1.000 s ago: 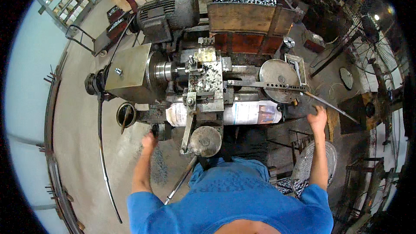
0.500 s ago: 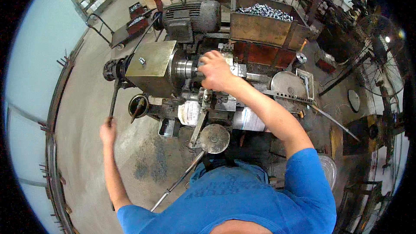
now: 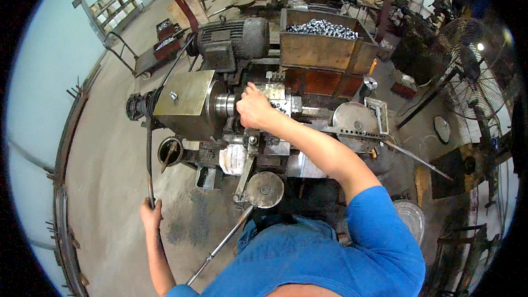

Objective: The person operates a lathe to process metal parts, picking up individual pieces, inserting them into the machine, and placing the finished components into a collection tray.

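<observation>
My left hand (image 3: 151, 214) is wrapped round the end of a long dark lever (image 3: 149, 159), which runs back to the left end of a lathe. At the lathe's spindle, my right hand (image 3: 254, 109) is closed right beside the shiny round chuck (image 3: 224, 105). The back of that hand hides whatever its fingers grip. Behind the chuck stands the boxy headstock with a flat metal cover (image 3: 185, 92), and a small bolt-like part (image 3: 174, 95) lies on it. Below my right hand sits the tool slide with a bolt (image 3: 253, 140).
A large motor (image 3: 234, 38) stands behind the headstock. Small metal parts fill a bin (image 3: 319, 54) at the back. Round metal plates (image 3: 265, 190) and long rods (image 3: 220, 246) jut toward me. An oily pot with a brush (image 3: 170, 151) hangs at the left; a fan (image 3: 467, 69) stands right.
My left hand has swung the lever's end nearer to me. My right hand has come in closer to the chuck, its fingers more curled. The whole view has shifted slightly.
</observation>
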`<state>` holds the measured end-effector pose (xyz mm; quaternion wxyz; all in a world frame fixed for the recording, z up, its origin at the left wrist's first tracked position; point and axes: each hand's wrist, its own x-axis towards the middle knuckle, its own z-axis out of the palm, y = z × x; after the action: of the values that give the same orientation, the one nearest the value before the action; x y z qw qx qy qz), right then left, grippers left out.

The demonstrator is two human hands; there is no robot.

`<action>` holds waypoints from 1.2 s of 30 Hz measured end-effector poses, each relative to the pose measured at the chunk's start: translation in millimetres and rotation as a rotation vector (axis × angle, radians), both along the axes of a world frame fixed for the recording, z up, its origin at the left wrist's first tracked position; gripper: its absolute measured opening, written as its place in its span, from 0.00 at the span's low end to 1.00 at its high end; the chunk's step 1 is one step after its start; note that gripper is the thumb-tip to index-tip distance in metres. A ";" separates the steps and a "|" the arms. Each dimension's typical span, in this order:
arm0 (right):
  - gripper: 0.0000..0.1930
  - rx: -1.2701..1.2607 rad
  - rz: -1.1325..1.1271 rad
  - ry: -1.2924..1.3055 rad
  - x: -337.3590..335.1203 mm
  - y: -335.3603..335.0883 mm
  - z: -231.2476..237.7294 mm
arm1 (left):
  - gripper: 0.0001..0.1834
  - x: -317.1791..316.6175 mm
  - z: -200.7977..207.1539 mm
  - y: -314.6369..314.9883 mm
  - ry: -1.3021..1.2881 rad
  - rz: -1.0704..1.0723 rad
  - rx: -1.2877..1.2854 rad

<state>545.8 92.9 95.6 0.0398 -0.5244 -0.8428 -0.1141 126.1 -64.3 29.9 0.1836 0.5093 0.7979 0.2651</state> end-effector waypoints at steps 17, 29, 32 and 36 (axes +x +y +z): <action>0.22 0.293 -0.393 0.866 196.0 -215.9 -40.1 | 0.20 -55.0 -46.9 67.6 -0.540 -0.170 0.009; 0.22 -0.376 -2.216 0.266 286.6 -635.5 -249.3 | 0.16 37.2 22.6 44.7 -0.425 -0.245 -0.280; 0.22 -0.513 -2.208 0.285 307.1 -681.6 -247.6 | 0.15 79.8 45.6 12.7 -0.461 -0.241 -0.214; 0.16 -0.416 -2.160 0.287 333.3 -713.6 -266.5 | 0.18 -8.5 -1.7 46.6 -0.344 -0.185 -0.203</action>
<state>879.0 -620.8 -170.8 -0.0719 -0.9883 0.0671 0.1167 117.5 -17.7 28.2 0.3909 0.5065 0.7272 0.2485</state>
